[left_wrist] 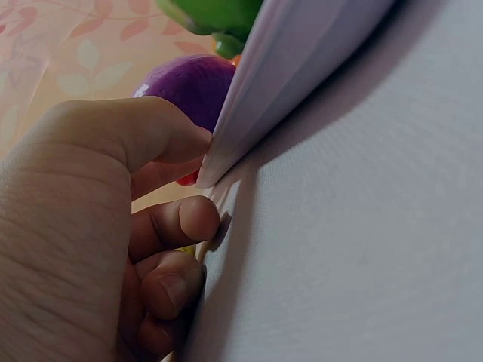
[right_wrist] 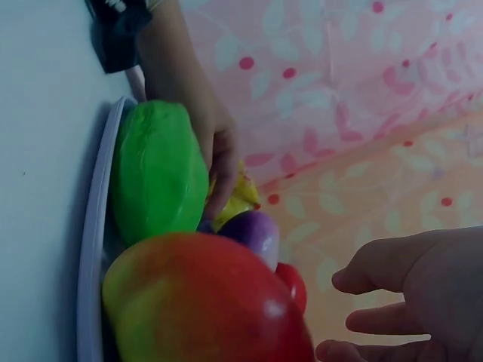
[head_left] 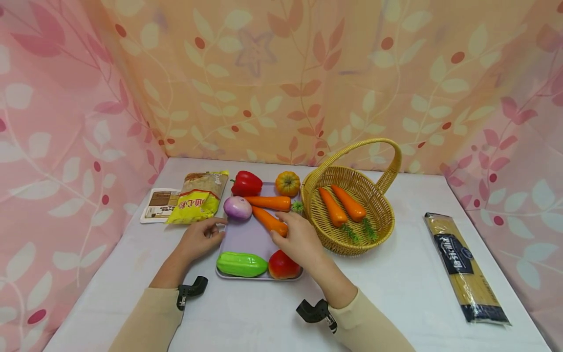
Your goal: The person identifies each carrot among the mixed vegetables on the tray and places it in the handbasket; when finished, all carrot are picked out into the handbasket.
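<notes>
A lilac tray (head_left: 250,239) lies on the table with toy produce on it. My left hand (head_left: 200,239) is at its left edge, fingers loosely bent; in the left wrist view the thumb (left_wrist: 181,136) meets the rim. Over the tray's right side, my right hand (head_left: 301,237) reaches to the thick end of an orange carrot (head_left: 266,217), thumb and fingers apart. Whether it touches the carrot is hidden. Another carrot (head_left: 272,203) lies just behind, beside a round purple vegetable (head_left: 238,208). Nearer me are a long green vegetable (right_wrist: 158,170) and a red-yellow fruit (right_wrist: 211,302).
A wicker basket (head_left: 384,222) with a tall handle holds two carrots (head_left: 347,203), right of the tray. A red pepper (head_left: 246,184) and a small pumpkin (head_left: 288,184) sit at the tray's back. Left are a yellow bag (head_left: 200,198) and a flat packet (head_left: 160,204); far right, a noodle pack (head_left: 466,269).
</notes>
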`<state>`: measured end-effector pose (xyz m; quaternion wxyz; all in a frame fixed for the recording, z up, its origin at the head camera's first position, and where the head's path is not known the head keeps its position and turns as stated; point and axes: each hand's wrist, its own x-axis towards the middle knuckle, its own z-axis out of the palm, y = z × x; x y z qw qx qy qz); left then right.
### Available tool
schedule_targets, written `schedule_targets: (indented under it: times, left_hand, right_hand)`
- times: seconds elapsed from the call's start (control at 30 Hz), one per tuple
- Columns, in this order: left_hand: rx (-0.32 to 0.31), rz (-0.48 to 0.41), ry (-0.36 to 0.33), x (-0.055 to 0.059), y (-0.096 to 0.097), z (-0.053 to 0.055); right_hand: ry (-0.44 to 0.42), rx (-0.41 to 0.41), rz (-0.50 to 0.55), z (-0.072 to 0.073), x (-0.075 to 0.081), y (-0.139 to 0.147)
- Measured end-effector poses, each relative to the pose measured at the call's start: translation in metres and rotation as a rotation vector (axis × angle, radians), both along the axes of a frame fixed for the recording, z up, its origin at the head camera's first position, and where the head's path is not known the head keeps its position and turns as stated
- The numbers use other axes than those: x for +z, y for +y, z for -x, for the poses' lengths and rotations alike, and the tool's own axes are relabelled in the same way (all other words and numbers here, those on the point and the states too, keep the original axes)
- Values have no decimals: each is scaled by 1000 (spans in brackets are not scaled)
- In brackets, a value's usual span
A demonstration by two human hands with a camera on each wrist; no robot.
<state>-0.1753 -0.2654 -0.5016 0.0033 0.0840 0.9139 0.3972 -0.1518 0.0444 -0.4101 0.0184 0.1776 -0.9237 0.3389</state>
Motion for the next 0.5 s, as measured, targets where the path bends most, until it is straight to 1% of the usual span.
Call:
schedule_targets:
  times: [0.17,0.4,0.5]
  left_hand:
    - [-2,10,4,0,1,0]
    - [2,1,2,1,1,-1]
    - [2,-2,0,1,1,-1]
  right_hand:
    - [-48,-35,-55,7,-12,1]
    - [-61,-60,-130,14,-20,4]
    - [-85,-61,-151,16,-24,5]
